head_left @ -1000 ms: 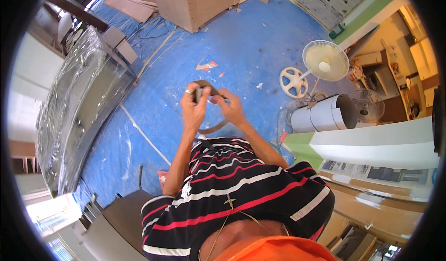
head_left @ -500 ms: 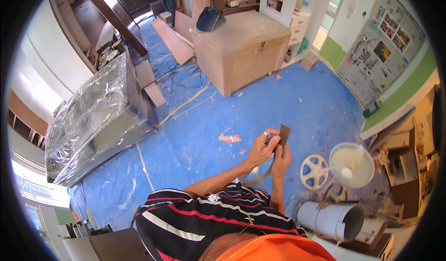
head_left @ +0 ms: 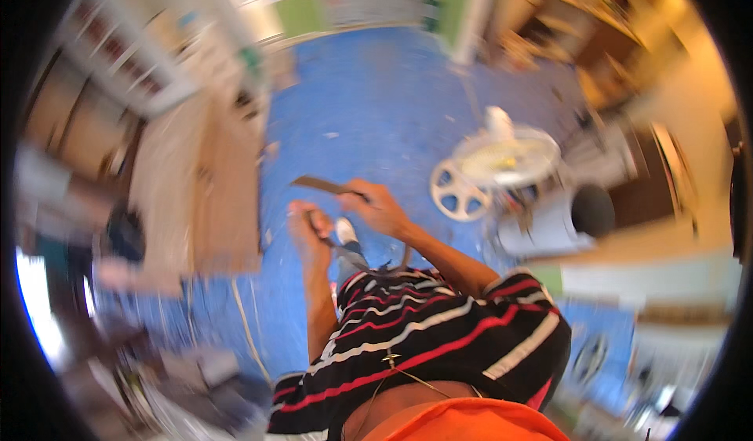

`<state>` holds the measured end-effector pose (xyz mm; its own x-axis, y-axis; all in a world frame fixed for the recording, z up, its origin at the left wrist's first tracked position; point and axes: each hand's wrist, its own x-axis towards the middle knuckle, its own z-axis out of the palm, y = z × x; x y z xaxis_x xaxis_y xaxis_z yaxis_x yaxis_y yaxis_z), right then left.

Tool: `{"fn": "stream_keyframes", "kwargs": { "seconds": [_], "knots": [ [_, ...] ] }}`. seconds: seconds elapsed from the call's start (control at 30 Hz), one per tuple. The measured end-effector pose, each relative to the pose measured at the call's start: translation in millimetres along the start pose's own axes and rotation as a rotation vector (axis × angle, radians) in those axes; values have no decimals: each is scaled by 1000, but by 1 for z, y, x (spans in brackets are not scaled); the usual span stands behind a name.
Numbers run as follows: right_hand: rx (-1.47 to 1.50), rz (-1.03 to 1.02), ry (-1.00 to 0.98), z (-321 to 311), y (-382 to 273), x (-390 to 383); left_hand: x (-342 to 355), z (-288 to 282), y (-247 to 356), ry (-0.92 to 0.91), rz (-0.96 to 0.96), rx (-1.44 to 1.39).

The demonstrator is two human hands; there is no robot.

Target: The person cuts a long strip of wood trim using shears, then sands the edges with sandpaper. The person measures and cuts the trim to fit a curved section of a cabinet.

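My right hand (head_left: 375, 207) is closed round a flat brown strip (head_left: 318, 183), whose stiff end sticks out leftward past the fingers. Just left of it and a little nearer, my left hand (head_left: 308, 229) has its fingers curled on a darker stretch of what looks like the same strip. Some of the strip hangs in a loop between the hands and my striped shirt (head_left: 423, 327). The hands are apart, and motion blur softens their fingers. Below them show a white shoe (head_left: 344, 230) and a trouser leg.
Blue sheeting (head_left: 353, 103) covers the floor. On the right stand a white fan (head_left: 508, 158), a pale spoked reel (head_left: 460, 191) and a grey-white cylinder (head_left: 549, 225). A large wooden chest (head_left: 200, 186) is at the left. Boards and clutter (head_left: 612, 41) fill the far right.
My view has turned to the right, so the chest now lies left and the fan ahead right. The hands have moved apart; the strip's end now points left, held by the right hand.
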<state>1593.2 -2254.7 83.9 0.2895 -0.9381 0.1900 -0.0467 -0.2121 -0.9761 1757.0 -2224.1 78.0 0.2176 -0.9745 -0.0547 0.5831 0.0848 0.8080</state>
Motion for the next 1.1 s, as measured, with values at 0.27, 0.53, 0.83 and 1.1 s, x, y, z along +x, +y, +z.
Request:
{"fn": "stream_keyframes", "kwargs": {
  "seconds": [0.27,0.53,0.83,1.1],
  "knots": [
    [95,-62,442,-53,55,181,253,63,-5,-582,-224,-67],
    [-12,-66,750,-147,71,309,425,186,-32,-937,-334,157],
    [90,-70,901,-332,159,443,547,300,-160,-916,-394,164],
    [-38,-172,935,-560,154,542,697,499,-270,-853,-379,178]
  ]
}}
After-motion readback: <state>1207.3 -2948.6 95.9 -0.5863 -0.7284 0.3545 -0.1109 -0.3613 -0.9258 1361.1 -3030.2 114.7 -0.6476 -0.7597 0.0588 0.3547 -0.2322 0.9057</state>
